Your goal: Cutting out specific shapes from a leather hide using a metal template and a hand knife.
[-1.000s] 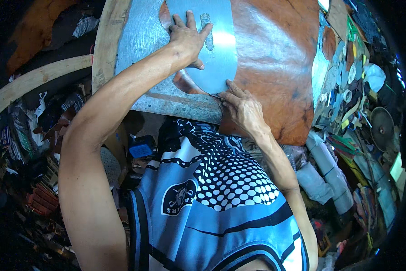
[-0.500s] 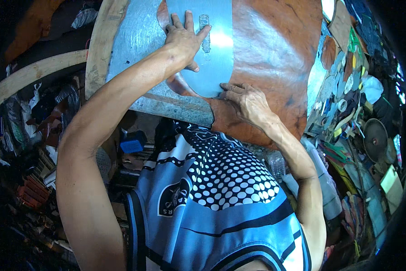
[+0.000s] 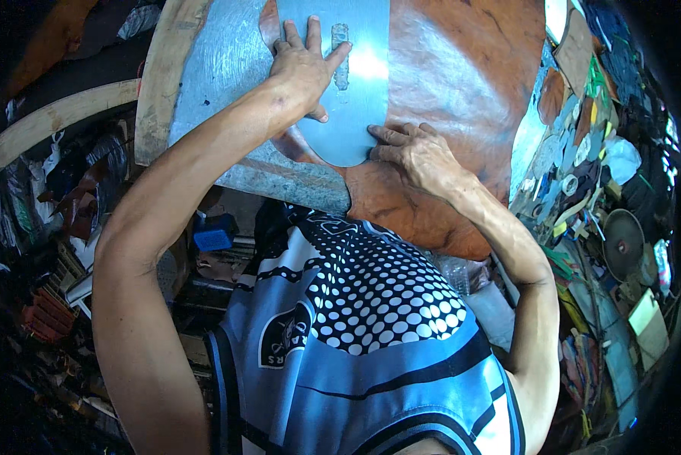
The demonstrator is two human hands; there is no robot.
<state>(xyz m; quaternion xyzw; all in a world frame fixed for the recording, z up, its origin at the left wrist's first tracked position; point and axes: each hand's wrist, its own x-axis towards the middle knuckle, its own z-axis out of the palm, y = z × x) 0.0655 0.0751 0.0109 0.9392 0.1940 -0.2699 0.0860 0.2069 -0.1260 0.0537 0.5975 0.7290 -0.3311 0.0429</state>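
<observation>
A smooth grey plate (image 3: 359,106) with a rounded near end lies on a sheet of brown leather (image 3: 462,91), which is spread over the counter (image 3: 219,83) and shows on both sides of the plate. The left hand (image 3: 304,67) rests on the plate's left half, fingers fanned wide, pressing rather than gripping. The right hand (image 3: 420,155) is at the plate's lower right edge, fingers loosely bent, fingertips at the rim; whether it holds anything underneath, I cannot tell. The likeliest trouble is the plate skidding or turning: its face looks slick, and the left hand bears on one side only, so a push from the right hand could swing the rounded end. The leather below and right of the plate overhangs the counter's near edge, so its weight, or a brushing forearm, might drag or wrinkle the sheet.
</observation>
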